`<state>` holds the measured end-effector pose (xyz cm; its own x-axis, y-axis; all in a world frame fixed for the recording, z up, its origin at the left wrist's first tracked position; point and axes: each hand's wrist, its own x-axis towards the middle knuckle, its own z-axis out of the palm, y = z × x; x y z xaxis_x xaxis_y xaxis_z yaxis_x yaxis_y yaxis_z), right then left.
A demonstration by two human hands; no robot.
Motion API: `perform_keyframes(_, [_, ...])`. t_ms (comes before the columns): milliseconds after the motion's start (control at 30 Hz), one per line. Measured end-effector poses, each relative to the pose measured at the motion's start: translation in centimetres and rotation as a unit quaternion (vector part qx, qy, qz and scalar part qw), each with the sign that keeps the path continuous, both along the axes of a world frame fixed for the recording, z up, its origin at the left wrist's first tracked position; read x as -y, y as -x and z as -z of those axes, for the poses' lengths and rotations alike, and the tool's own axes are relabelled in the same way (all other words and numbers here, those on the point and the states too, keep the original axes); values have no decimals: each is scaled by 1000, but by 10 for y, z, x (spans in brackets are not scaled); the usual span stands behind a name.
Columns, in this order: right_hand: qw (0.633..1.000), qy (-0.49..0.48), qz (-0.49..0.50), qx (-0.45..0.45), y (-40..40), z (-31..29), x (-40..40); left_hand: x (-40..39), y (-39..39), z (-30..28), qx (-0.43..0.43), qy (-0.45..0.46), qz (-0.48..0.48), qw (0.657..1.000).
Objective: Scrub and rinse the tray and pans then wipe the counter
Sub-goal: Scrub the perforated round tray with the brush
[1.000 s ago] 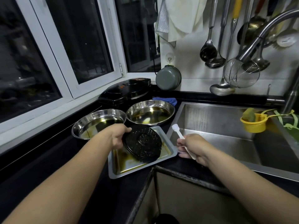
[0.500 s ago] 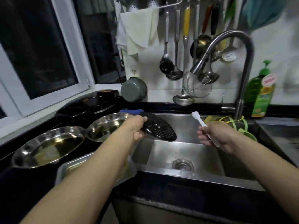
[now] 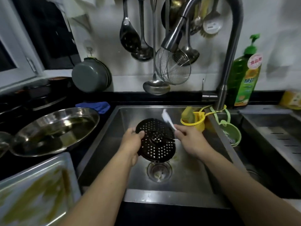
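Observation:
My left hand [image 3: 132, 142] grips the left edge of a round black perforated plate [image 3: 157, 141], holding it tilted over the steel sink [image 3: 192, 178] above the drain [image 3: 159, 171]. My right hand [image 3: 189, 138] holds a small white brush [image 3: 167, 119], its head just above the plate's upper right rim. An oily rectangular steel tray [image 3: 40, 185] lies on the black counter at the lower left. Behind it sits a round steel pan [image 3: 53, 128] with oil in it. The rim of a second pan [image 3: 3, 142] shows at the left edge.
The faucet [image 3: 228, 51] arches over the sink, its spout above the plate. A green dish soap bottle [image 3: 244, 75] stands at the back right. A yellow sponge holder [image 3: 194, 120] hangs inside the sink. Ladles and a wire strainer [image 3: 172, 69] hang on the wall. A blue cloth [image 3: 96, 106] lies behind the pan.
My left hand carried the black plate from above the tray rightwards over the sink and lowered it above the drain. My right hand with the brush moved to the plate's rim.

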<state>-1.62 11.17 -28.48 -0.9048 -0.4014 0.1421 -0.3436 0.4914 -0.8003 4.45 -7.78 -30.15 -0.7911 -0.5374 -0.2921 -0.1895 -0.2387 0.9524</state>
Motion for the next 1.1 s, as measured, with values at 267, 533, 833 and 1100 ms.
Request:
perform_keyframes(267, [984, -114, -8, -137, 2, 4, -5, -6, -7, -6, -16, -36, 84, 996])
perform_keyframes(533, [954, -184, -102, -213, -14, 1, 6, -13, -9, -9, -53, -3, 85, 995])
perform_keyframes(833, [935, -210, -131, -254, -23, 1, 12, -13, -6, -7, -53, 40, 65, 996])
perform_keyframes(1100, [939, -199, -116, -254, -20, -2, 11, -15, -9, -11, -69, 49, 73, 994])
